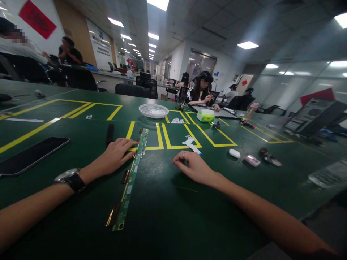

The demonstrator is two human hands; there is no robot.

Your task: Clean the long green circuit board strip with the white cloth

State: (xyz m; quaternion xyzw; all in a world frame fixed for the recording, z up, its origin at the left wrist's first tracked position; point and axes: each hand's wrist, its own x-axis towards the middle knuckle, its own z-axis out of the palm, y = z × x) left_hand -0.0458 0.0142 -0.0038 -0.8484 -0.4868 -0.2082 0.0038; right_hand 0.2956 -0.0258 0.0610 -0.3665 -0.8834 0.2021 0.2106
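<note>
A long, narrow green circuit board (131, 180) lies lengthwise on the dark green table, with copper-coloured flex tabs (125, 176) along its left edge. My left hand (115, 155), a watch on its wrist, rests beside the upper half of the board. Its fingers are stretched out, with fingertips and thumb at the board's left edge. To the right of the board, my right hand (192, 166) is curled, thumb close to the fingers. Whatever may be between those fingertips is hidden. Just beyond it lie white ribbon cables (192, 144) with a blue end.
A black phone (32, 155) lies at left, a small black strip (110, 133) behind my left hand. Farther back stand a white basket (153, 111) and a green tissue pack (205, 116). At right are a white earphone case (234, 154) and pink case (252, 161). A person (203, 90) sits opposite.
</note>
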